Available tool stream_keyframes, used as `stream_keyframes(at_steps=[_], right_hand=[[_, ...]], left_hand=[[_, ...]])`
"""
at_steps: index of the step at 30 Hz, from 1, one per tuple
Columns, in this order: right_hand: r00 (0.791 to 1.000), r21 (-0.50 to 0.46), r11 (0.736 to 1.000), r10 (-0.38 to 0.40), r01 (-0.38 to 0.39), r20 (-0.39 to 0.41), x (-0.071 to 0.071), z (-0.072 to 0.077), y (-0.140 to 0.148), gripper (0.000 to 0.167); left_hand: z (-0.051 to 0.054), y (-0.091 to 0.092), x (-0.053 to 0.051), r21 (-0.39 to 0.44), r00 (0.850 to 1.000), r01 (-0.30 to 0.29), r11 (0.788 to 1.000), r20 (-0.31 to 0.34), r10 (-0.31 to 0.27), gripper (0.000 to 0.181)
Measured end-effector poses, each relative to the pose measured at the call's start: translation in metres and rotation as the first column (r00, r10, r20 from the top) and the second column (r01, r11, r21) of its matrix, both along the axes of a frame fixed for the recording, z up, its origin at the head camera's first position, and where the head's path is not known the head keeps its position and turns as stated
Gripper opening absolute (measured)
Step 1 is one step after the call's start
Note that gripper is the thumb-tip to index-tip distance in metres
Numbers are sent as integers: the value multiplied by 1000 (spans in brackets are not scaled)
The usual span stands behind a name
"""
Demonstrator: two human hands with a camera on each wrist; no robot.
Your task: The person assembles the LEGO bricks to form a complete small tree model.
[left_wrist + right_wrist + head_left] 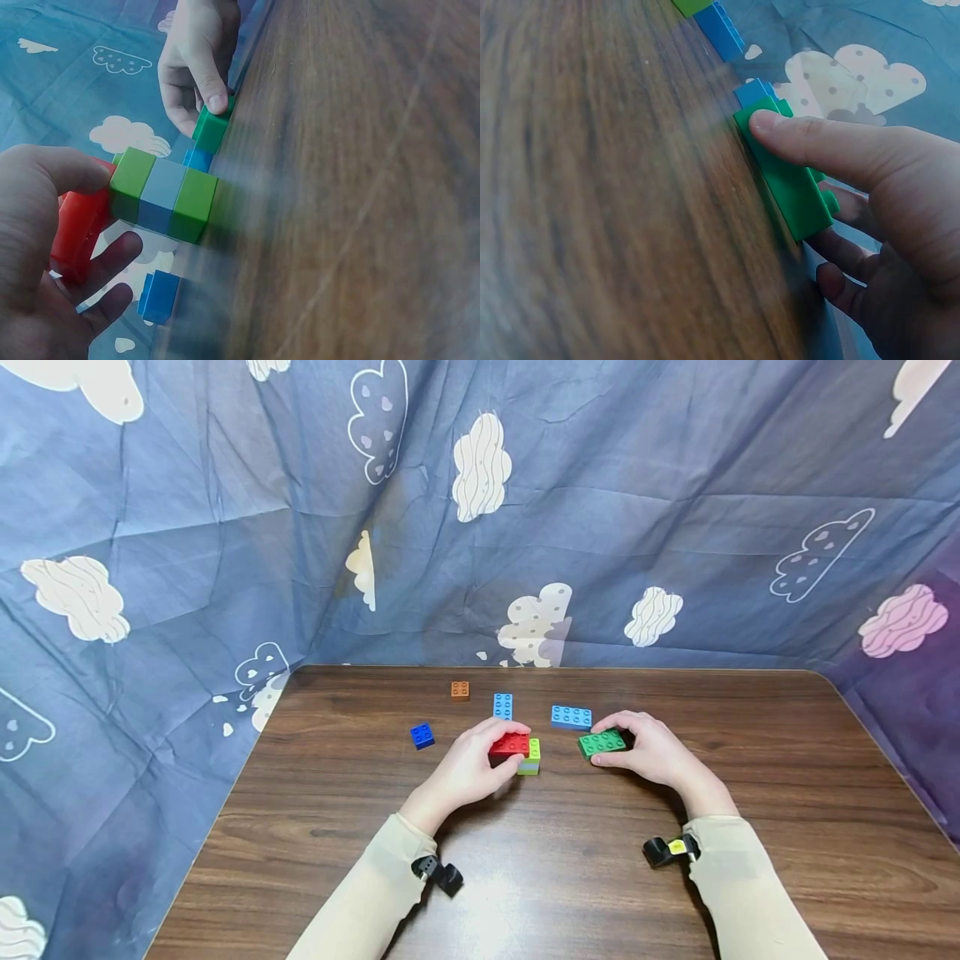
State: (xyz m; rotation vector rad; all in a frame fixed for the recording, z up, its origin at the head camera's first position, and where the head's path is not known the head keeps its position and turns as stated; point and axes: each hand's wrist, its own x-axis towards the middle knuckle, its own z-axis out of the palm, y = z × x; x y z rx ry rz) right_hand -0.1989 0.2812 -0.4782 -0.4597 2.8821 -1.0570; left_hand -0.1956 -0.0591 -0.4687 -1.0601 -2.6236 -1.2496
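Note:
My left hand (471, 766) holds a red brick (510, 744) between thumb and fingers. The red brick sits on top of a small stack (163, 193) of lime, grey and lime layers and juts out past its left side. To the right, my right hand (651, 750) pinches a green eight-stud brick (602, 743), thumb on its near side and fingers at its far side. Its studs face up. In the right wrist view the thumb presses the long side of the green brick (787, 176). Whether that brick touches the table is hard to tell.
Behind the hands lie a light blue brick (572, 717), another light blue brick (502, 706) and an orange-brown four-stud brick (460, 691). A dark blue four-stud brick (422, 736) lies left of my left hand. A cloud-patterned cloth (600, 527) hangs behind the wooden table (562, 877).

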Motion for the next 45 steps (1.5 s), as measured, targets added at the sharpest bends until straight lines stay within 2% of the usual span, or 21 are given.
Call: stream_keyframes(at_steps=[11,20,36,45], right_hand=[[999,-49,998,-27,29,40,1,4,-1,35],[1000,-90,996,-6,5,-15,2,15,-10,39],[995,-145,987,52,-63,-81,8,31,-27,37],[991,-142,986,74,-90,-111,9,32,-34,35]], left_hand=[[0,0,1,-17,1000,-4,1000,11,4,41],[-1,1,0,-37,1000,-7,999,11,7,41],[-1,0,0,-34,1000,6,999,21,-5,41],[0,1,1,-39,1000,1,999,23,0,41]])
